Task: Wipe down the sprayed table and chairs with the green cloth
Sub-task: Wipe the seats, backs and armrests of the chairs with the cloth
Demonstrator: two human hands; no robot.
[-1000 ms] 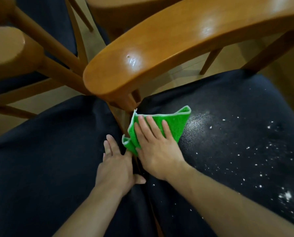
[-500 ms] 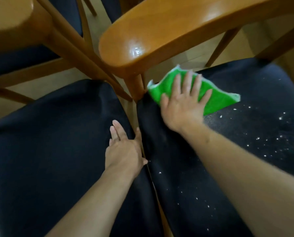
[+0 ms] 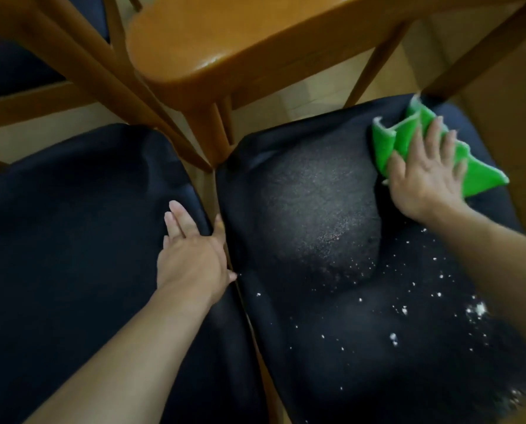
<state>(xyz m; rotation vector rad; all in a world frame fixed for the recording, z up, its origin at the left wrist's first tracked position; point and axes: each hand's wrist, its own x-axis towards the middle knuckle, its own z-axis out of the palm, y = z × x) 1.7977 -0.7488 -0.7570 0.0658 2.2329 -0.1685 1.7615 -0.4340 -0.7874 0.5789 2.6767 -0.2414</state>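
No text, label or number can be read — anywhere.

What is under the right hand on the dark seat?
The green cloth lies under the right hand, pressed flat on the right chair seat. The seat fabric beneath the cloth is covered, so any spray there cannot be seen.

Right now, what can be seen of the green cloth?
The green cloth is bright green with a pale edge trim, soft and bunched into folds. It lies on the far right part of the right chair's dark seat cushion, near the back corner. The right hand presses it flat with spread, straight fingers, covering its middle; corners stick out left and right.
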